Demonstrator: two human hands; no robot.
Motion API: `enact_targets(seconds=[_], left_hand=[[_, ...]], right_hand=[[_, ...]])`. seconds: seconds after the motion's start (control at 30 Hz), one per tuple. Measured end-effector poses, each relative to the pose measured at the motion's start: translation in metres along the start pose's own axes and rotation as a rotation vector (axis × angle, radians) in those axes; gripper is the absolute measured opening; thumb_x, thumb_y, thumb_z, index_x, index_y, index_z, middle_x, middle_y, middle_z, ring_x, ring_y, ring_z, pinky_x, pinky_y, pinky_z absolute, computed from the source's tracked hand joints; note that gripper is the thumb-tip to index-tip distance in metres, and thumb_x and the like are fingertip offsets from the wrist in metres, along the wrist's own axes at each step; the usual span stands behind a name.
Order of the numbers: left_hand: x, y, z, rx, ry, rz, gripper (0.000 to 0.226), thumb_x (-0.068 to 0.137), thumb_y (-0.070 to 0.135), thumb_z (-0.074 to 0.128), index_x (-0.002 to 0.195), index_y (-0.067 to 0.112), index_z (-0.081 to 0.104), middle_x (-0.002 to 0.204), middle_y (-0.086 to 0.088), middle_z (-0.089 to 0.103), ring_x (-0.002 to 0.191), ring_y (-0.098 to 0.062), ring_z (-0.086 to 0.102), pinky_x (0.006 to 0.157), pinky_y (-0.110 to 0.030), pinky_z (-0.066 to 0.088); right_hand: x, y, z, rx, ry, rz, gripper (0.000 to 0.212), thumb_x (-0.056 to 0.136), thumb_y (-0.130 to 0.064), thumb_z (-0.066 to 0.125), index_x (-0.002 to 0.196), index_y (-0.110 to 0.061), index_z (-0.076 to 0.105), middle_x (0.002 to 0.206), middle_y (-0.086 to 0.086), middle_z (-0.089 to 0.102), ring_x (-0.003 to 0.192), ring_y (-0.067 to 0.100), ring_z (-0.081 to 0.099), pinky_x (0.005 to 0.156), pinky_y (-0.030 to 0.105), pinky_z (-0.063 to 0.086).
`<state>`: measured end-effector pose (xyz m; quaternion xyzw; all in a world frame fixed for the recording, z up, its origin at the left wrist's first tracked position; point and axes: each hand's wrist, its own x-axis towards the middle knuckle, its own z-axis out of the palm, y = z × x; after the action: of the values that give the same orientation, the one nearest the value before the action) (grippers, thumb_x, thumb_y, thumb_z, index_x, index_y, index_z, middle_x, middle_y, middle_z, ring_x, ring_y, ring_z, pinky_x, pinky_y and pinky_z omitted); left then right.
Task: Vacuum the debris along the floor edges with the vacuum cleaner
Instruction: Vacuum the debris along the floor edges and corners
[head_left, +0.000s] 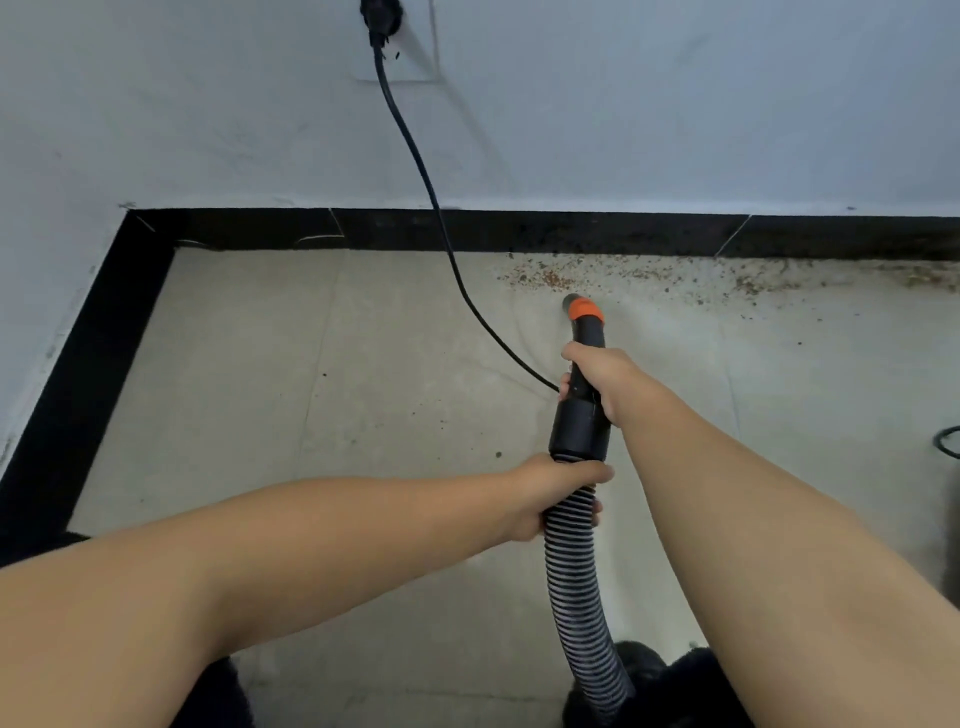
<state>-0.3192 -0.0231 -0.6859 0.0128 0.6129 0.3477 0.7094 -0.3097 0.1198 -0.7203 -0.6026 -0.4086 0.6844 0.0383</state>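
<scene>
Head view. Debris (550, 279) lies on the floor (311, 389) in a band along the black baseboard (519, 231), starting just beyond the nozzle tip and running toward the right edge of the frame. Right hand (597, 376) grips the black nozzle (584, 332) below its orange collar, fingers wrapped around the tube. Left hand (550, 493) grips the ribbed hose (571, 545) just behind the black coupling, fingers curled around it. Nozzle long axis points away from the person, toward the baseboard; its mouth sits near the debris without reaching it. Right hand is nearer the debris and steers. Power cord (415, 156) runs from the wall socket (382, 13) down across the floor, left of the nozzle. Next move, as judged: advance the nozzle forward, then sweep right along the edge.
</scene>
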Motion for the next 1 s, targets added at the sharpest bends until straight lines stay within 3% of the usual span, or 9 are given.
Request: enact_targets(seconds=[0.07,0.2,0.4,0.6,0.83,1.0], left_hand=[[0.0,0.003,0.012,0.003,0.007,-0.023,0.018,0.09,0.019,0.064,0.098,0.009,0.051,0.071,-0.007,0.059,0.059,-0.017,0.059,0.055,-0.023,0.055],[0.012,0.003,0.028,0.003,-0.035,-0.004,0.021,0.087,0.02,0.068,0.098,0.01,0.054,0.071,-0.007,0.062,0.059,-0.016,0.061,0.058,-0.025,0.055],[0.033,0.005,0.032,-0.057,-0.095,0.02,0.012,0.089,0.016,0.065,0.089,0.011,0.055,0.069,-0.007,0.06,0.053,-0.014,0.06,0.05,-0.02,0.053],[0.029,-0.009,0.013,-0.114,-0.066,-0.002,0.012,0.088,0.015,0.066,0.089,0.01,0.055,0.067,-0.007,0.06,0.054,-0.016,0.059,0.055,-0.024,0.053],[0.028,-0.013,-0.006,-0.216,0.067,0.017,0.017,0.087,0.012,0.064,0.099,0.003,0.056,0.064,-0.009,0.059,0.053,-0.019,0.058,0.057,-0.027,0.051],[0.032,-0.012,-0.015,-0.204,0.053,0.027,0.02,0.086,0.012,0.066,0.101,0.003,0.057,0.063,-0.008,0.059,0.052,-0.019,0.058,0.06,-0.029,0.052]], right_hand=[[0.002,0.0,-0.013,0.015,-0.019,0.015,0.015,0.087,-0.012,0.06,0.094,-0.004,0.049,0.061,0.01,0.054,0.033,0.017,0.052,0.043,0.025,0.05],[0.006,-0.002,-0.041,0.067,-0.01,0.048,0.014,0.086,-0.013,0.06,0.091,-0.006,0.048,0.051,0.007,0.054,0.039,0.019,0.052,0.051,0.03,0.05],[0.013,-0.004,-0.053,0.095,0.053,0.026,0.015,0.088,-0.015,0.061,0.085,-0.007,0.048,0.054,0.008,0.052,0.036,0.019,0.051,0.045,0.026,0.05],[0.007,0.004,-0.024,0.006,0.019,-0.01,0.014,0.088,-0.014,0.06,0.086,-0.006,0.049,0.053,0.008,0.053,0.037,0.018,0.052,0.049,0.029,0.05],[0.003,-0.004,0.024,-0.08,-0.077,-0.054,0.014,0.088,-0.011,0.058,0.084,-0.005,0.046,0.055,0.01,0.05,0.035,0.018,0.049,0.042,0.026,0.048],[0.007,-0.005,0.033,-0.066,-0.053,-0.07,0.015,0.089,-0.01,0.057,0.081,-0.005,0.045,0.053,0.01,0.049,0.033,0.018,0.048,0.039,0.026,0.047]])
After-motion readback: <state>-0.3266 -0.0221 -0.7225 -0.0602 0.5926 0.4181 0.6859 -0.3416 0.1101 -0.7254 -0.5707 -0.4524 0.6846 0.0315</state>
